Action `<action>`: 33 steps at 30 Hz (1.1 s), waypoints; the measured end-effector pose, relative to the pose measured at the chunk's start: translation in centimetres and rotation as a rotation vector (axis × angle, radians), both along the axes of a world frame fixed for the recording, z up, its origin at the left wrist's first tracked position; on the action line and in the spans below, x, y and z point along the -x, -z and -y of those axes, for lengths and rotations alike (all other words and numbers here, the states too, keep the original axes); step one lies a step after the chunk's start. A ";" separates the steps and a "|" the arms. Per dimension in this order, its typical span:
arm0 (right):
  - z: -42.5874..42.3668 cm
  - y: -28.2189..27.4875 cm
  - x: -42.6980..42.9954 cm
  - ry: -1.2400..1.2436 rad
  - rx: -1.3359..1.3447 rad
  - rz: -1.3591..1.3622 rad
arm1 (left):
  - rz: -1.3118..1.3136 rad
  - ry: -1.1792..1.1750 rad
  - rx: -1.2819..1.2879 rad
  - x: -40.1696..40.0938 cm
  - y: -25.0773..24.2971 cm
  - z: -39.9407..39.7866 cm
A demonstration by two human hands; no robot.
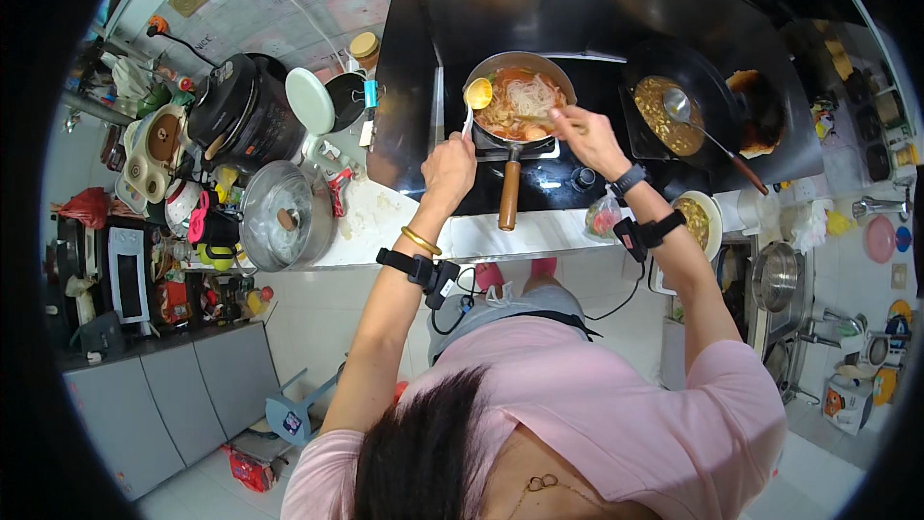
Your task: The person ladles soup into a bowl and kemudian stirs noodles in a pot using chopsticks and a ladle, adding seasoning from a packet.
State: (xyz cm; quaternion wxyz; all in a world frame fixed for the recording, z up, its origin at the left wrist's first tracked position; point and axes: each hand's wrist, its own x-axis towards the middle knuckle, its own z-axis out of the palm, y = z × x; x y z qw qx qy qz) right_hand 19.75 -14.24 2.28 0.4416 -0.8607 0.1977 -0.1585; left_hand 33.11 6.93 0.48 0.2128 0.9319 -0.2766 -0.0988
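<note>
My left hand point(449, 167) grips the handle of a ladle point(478, 94), whose yellowish bowl is at the left rim of a saucepan point(556, 72). Noodles point(530, 97) lie in red broth in this pan, with a round pale piece near its front edge. Over the pan's right side, my right hand point(588, 136) is closed around chopsticks point(530, 118) that reach into the noodles. The pan's wooden handle point(509, 195) points towards me, untouched. To the right, a black wok point(668, 61) holds brown soupy food and a metal ladle point(676, 104) with a wooden handle.
A glass-lidded pot point(285, 217) and a black rice cooker point(245, 112) stand on the left counter. A tied plastic bag point(603, 217) lies at the front edge beside my right wrist. A bowl of food point(696, 222) is under my right forearm. A blue stool point(289, 415) stands behind at left.
</note>
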 end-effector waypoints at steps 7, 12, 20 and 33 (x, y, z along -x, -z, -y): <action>-0.9 0.3 0.1 -0.114 -0.126 -0.061 | 0.007 0.021 0.011 -0.1 -0.3 0.9; 1.3 3.0 -3.4 -0.098 0.204 0.141 | 0.020 0.034 0.019 0.1 -0.5 1.2; 4.0 -1.4 -2.3 0.128 0.017 0.129 | -0.006 -0.015 0.007 -0.2 0.1 0.4; 2.3 8.7 -2.4 0.366 -0.623 0.398 | -0.063 -0.025 -0.013 -0.3 -0.7 0.9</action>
